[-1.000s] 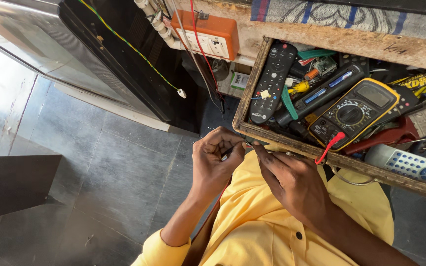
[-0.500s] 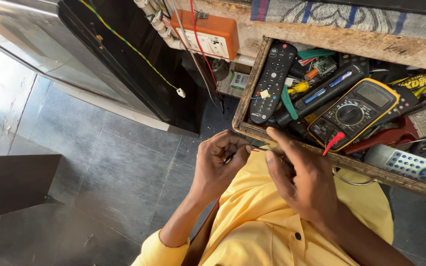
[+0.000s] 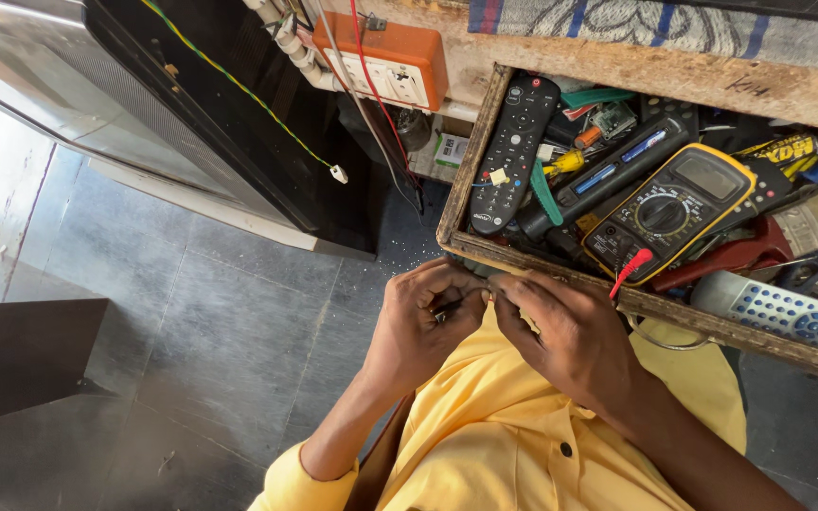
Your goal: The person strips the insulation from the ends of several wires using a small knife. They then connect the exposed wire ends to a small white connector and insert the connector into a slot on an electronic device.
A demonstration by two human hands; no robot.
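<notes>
My left hand [image 3: 420,326] and my right hand [image 3: 565,331] meet fingertip to fingertip just below the front edge of a wooden tool drawer [image 3: 560,274]. Both pinch a small thin dark piece [image 3: 453,305]; most of it is hidden by my fingers and I cannot tell what it is. My yellow shirt [image 3: 504,435] fills the space under the hands. Inside the drawer lie a black remote [image 3: 515,151], a yellow multimeter [image 3: 671,210] with a red plug [image 3: 634,260], and a grey remote [image 3: 776,310].
An orange switch box [image 3: 395,59] with red and white wires hangs above the drawer's left end. A black flat screen [image 3: 229,123] leans at the upper left over a grey tiled floor [image 3: 191,360]. A dark board [image 3: 16,355] lies at the left.
My hands have closed in on each other: the right hand's fingers have moved left to meet the left hand's fingertips over the small piece. The view has shifted slightly.
</notes>
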